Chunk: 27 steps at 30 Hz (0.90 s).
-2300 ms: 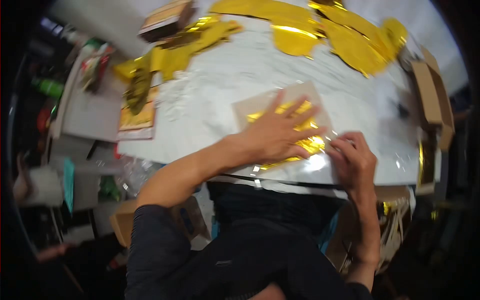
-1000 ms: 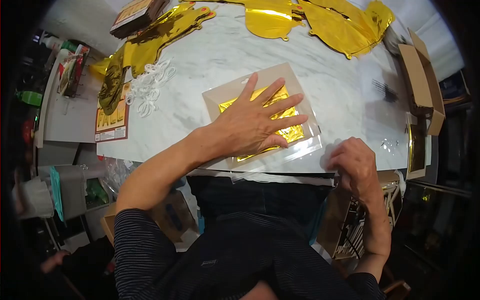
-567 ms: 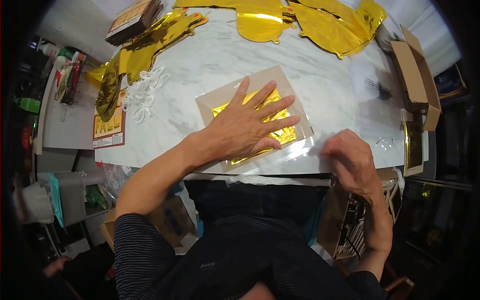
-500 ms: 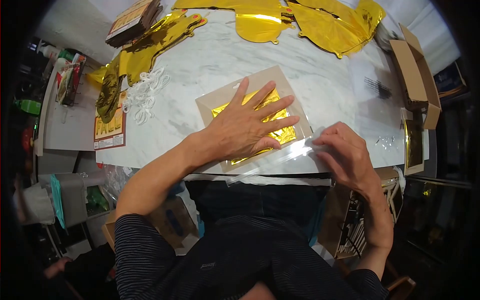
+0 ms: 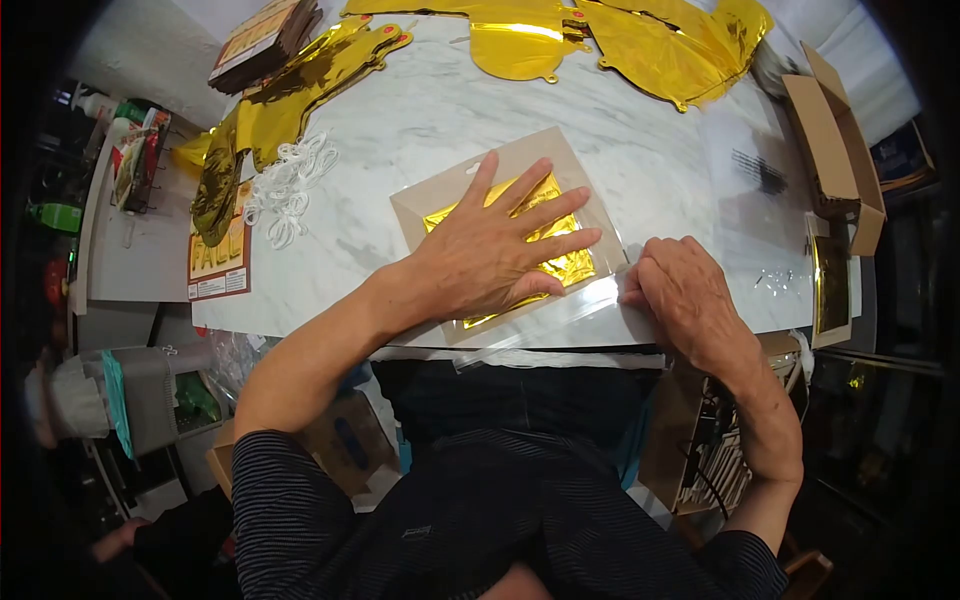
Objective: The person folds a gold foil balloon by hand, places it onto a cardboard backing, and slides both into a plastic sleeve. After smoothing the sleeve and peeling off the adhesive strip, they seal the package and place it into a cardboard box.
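Pale marbled tabletop (image 5: 400,120), clear bag (image 5: 515,160) lying tilted mid-frame. Left hand (image 5: 490,245) is splayed flat on it, gripping nothing, gold packet (image 5: 575,267) underneath. Right hand (image 5: 690,300) is nearer the bag's lower-right corner, fingers curled; can't tell if they're pinching. The long clear strip (image 5: 600,293) slopes down-left from them.

Consists of a clear bag (image 5: 602,238) around a beige card (image 5: 540,152) and folded gold foil (image 5: 572,266). Lies flat on the table (image 5: 400,130) near the front edge, turned at a slant. Shows a slot (image 5: 473,168) near the card's far edge, creases across the shiny, partly hidden foil, and a glossy see-through flap (image 5: 588,301) along the near side.
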Each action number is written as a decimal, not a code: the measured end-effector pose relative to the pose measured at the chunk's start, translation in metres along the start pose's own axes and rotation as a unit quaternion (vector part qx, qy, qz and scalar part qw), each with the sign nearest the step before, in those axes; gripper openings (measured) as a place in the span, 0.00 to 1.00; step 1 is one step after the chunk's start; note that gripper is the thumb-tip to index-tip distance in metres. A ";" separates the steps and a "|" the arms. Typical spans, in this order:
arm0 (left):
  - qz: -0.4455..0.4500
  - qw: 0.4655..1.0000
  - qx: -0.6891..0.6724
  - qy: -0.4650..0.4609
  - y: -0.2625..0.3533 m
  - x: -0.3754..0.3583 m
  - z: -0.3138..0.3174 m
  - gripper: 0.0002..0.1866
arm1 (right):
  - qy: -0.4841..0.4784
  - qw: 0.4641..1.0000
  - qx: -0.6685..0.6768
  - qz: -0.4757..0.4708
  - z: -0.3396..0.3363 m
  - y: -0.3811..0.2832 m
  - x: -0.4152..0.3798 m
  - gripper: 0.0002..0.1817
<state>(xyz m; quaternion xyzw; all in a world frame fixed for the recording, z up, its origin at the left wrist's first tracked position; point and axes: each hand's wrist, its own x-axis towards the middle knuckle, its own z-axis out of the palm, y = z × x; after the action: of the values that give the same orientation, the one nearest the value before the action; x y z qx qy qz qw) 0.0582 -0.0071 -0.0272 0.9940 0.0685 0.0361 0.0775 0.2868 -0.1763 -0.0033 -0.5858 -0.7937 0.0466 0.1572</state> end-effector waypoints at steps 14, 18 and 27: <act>0.010 0.999 0.036 0.007 -0.003 -0.001 0.004 0.31 | -0.196 0.893 0.345 0.213 -0.099 -0.011 -0.125 0.08; 0.004 0.999 0.051 -0.017 0.000 0.001 0.004 0.33 | -0.164 0.889 0.121 0.409 -0.101 0.044 -0.188 0.03; 0.027 0.997 -0.011 -0.078 -0.011 0.001 -0.020 0.45 | -0.270 0.826 -0.142 0.474 -0.058 0.065 -0.203 0.22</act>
<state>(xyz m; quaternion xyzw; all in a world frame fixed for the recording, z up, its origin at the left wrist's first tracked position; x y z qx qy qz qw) 0.0560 0.0063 -0.0093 0.9943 0.0347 -0.0385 0.0929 0.4176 -0.3540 -0.0051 -0.8699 -0.4271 0.1581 -0.1896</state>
